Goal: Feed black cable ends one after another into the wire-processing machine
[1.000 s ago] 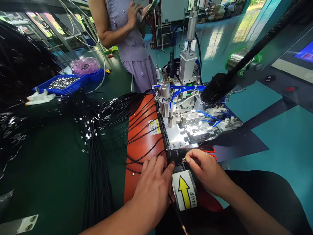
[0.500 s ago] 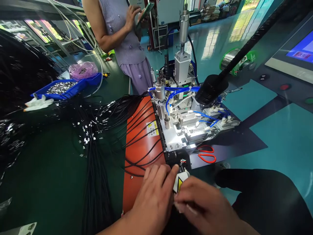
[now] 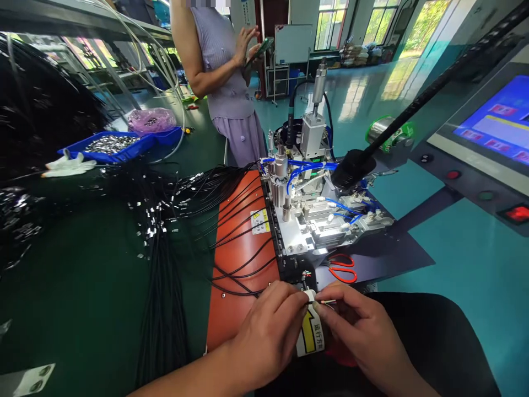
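Observation:
At the near end of the orange-red machine cover (image 3: 243,264), my left hand (image 3: 276,325) pinches a thin black cable close to its tip. My right hand (image 3: 355,325) is just to the right, its thumb and forefinger closed on the cable's thin stripped wires (image 3: 329,302). Below the fingertips lies a white label with a yellow arrow (image 3: 309,331). Several black cables (image 3: 243,248) cross the cover towards the black rail of the metal machine (image 3: 326,220). A small bunch of coloured wire ends (image 3: 306,274) shows at the rail's near end.
Red-handled scissors (image 3: 343,270) lie right of the rail. Black cable bundles (image 3: 161,309) cover part of the green table (image 3: 82,275). Blue trays (image 3: 124,154) and a white glove (image 3: 70,165) are at the back left. A person (image 3: 231,71) holds a phone; a control panel (image 3: 487,165) stands right.
The view has shifted, showing more of the control panel. My hands have turned slightly; the wire ends between the right fingers and more of the arrow label now show.

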Tool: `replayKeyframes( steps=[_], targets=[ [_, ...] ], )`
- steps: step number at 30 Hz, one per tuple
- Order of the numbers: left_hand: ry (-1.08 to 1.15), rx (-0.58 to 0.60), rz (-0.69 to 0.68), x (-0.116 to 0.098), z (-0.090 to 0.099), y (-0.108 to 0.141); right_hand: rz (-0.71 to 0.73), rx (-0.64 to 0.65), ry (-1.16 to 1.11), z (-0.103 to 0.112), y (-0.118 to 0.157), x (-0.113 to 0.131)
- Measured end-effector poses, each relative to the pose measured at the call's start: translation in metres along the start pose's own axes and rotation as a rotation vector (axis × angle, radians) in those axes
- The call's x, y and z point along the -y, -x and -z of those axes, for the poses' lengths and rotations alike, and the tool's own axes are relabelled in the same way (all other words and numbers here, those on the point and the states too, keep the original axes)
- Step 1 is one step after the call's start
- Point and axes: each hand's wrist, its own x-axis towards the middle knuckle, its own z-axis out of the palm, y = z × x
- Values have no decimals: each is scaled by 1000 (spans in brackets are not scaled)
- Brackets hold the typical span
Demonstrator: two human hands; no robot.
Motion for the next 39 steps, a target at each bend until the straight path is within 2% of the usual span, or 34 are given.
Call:
replayKeyframes(
  steps=[3, 9, 14, 17, 20, 24, 30, 39],
  targets=[
    [-7, 21, 28, 1, 1, 1, 24, 19, -7, -1, -5, 3],
    [-29, -25, 63, 8, -1, 0, -4, 54, -11, -6, -12, -1],
    [-35, -54, 97, 11, -2, 0, -36, -10, -31, -3, -11, -13],
    [-21, -45, 123, 11, -2, -2, 45, -92, 34, 2, -7, -17],
    [-6, -38, 158, 11, -1, -5, 187, -163, 166, 5, -3, -16],
    [7, -35, 179, 9, -1, -6, 350, -199, 308, 4, -2, -12],
    [13, -34, 192, 8, 0, -5, 419, -167, 360, 0, -3, -12],
    [2, -28, 230, 9, -2, -5, 546, -211, 466, -5, -2, -18]
  ],
)
